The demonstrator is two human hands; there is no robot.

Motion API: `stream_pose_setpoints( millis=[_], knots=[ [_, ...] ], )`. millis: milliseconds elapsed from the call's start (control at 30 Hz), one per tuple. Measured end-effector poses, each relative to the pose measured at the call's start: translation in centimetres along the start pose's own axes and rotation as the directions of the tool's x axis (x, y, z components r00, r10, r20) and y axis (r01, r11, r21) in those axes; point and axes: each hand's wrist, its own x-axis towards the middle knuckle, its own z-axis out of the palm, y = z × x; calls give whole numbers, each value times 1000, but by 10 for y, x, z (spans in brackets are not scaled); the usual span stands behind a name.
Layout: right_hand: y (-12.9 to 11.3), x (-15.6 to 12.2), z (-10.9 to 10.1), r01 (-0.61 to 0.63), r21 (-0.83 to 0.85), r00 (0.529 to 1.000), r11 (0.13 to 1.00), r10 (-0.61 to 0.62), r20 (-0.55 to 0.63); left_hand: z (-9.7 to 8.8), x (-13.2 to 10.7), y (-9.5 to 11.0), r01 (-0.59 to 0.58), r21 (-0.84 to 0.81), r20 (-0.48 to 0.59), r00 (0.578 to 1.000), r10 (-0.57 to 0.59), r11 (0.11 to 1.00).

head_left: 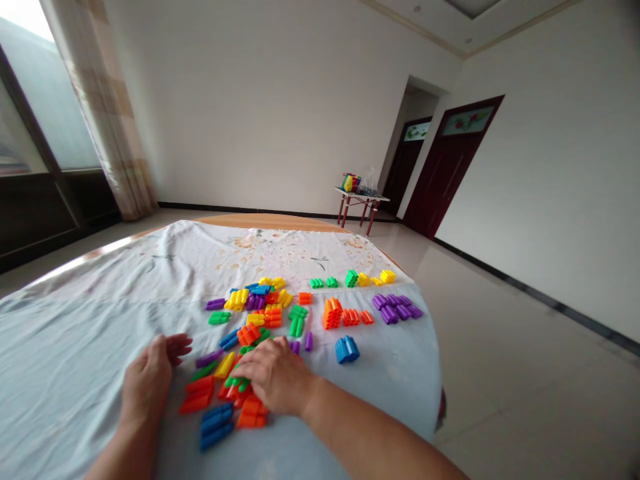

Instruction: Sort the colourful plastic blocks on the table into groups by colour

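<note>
Over a loose heap of colourful tube-shaped plastic building blocks, my right hand reaches down with its fingers bent round a green block; the thumb is hidden. My left hand is beside the heap, its fingers loosely curved and apart, holding nothing. Nearest to it are orange blocks, a purple block and a yellow block. Blue blocks and more orange blocks lie at the near side of the heap.
Sorted groups stand to the right: purple blocks, stacked orange blocks, blue blocks and yellow blocks. A wrinkled cloth covers the round table. Behind it, a small table holds a colourful bag.
</note>
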Motion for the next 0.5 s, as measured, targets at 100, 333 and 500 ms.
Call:
stream_pose_setpoints(
  millis=[100,333,500],
  knots=[
    [4,-10,-10,-54,11,998,998,54,-39,-2,2,0,15,-12,-14,1000,-15,1000],
    [8,-23,-11,-99,114,990,989,109,-91,2,-2,-4,-26,-32,23,999,26,999],
    [1,-17,-3,-3,111,999,994,7,-39,5,-4,-2,-41,-24,-3,999,41,999]
  ],
)
